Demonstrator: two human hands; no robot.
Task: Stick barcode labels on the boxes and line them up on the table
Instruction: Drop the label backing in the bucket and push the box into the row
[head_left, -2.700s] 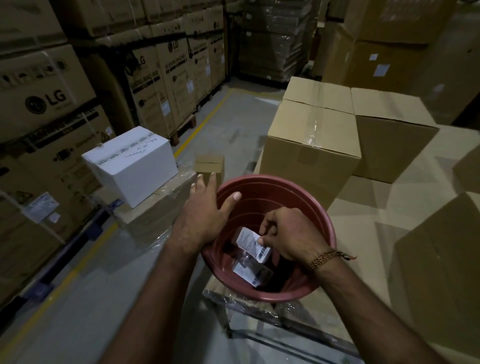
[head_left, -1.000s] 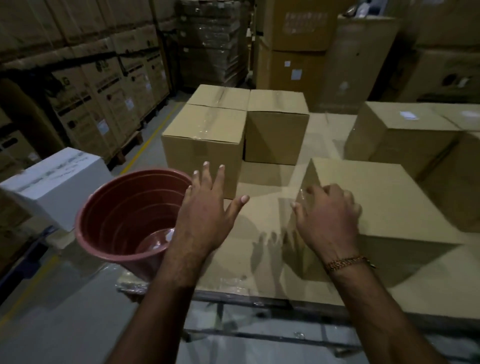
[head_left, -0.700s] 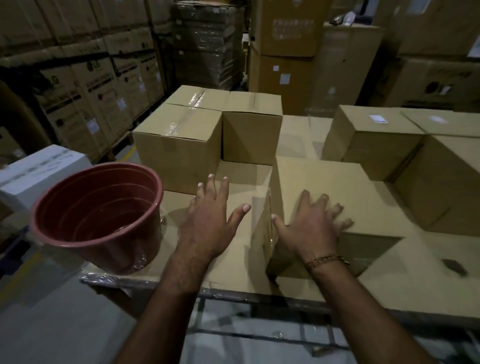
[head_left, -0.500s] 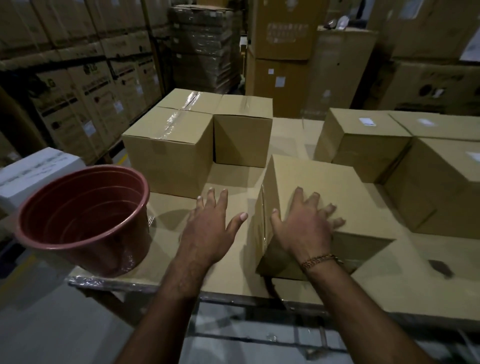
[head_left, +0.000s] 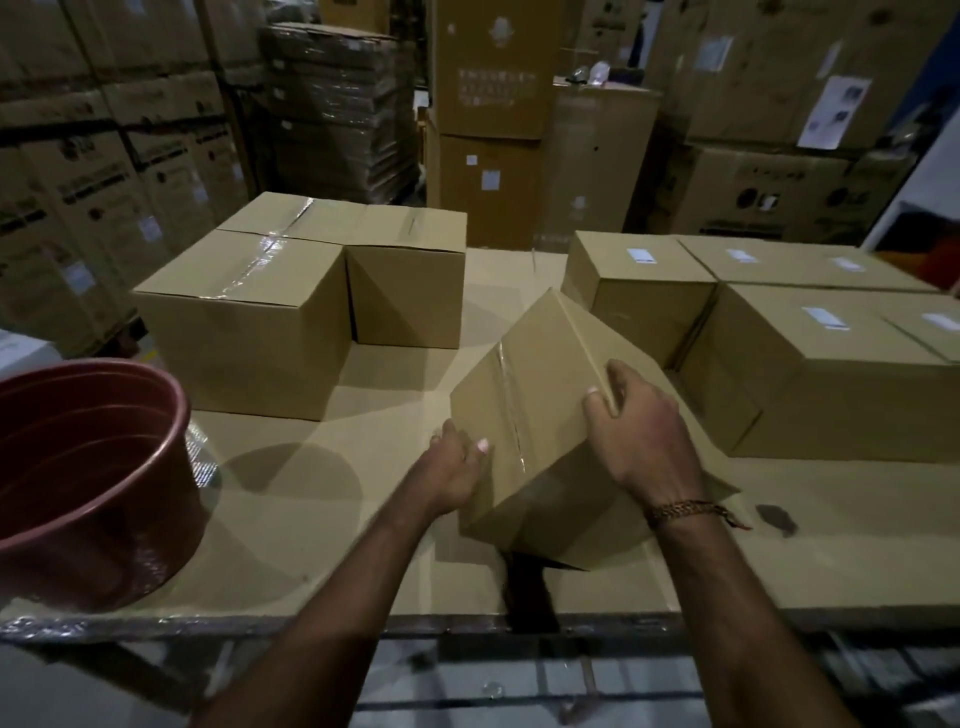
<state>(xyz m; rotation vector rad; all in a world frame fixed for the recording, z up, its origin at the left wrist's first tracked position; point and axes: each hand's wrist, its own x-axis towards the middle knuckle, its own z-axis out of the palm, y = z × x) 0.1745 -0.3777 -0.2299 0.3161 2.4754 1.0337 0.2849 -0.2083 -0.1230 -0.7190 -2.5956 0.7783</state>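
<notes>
A plain cardboard box (head_left: 540, 410) is tilted up on its near edge at the front of the table (head_left: 322, 499). My left hand (head_left: 457, 467) grips its lower left corner. My right hand (head_left: 641, 431) grips its upper right edge, fingers curled over it. No label shows on the faces I see. Several boxes with white barcode labels (head_left: 826, 364) stand packed together at the right. Two unlabelled boxes (head_left: 249, 322) stand at the back left. A red-brown tub (head_left: 88, 478) sits at the table's left front corner.
Tall stacks of large cartons (head_left: 104, 171) line the left aisle and the back wall (head_left: 493, 130). A dark gap (head_left: 530, 592) splits the cardboard table cover near the front edge. A dark spot (head_left: 776, 519) marks the cover at the right.
My right hand left the label tub and both hands went to the near box. It has been tipped up from flat, and my left hand has come off the table onto its corner.
</notes>
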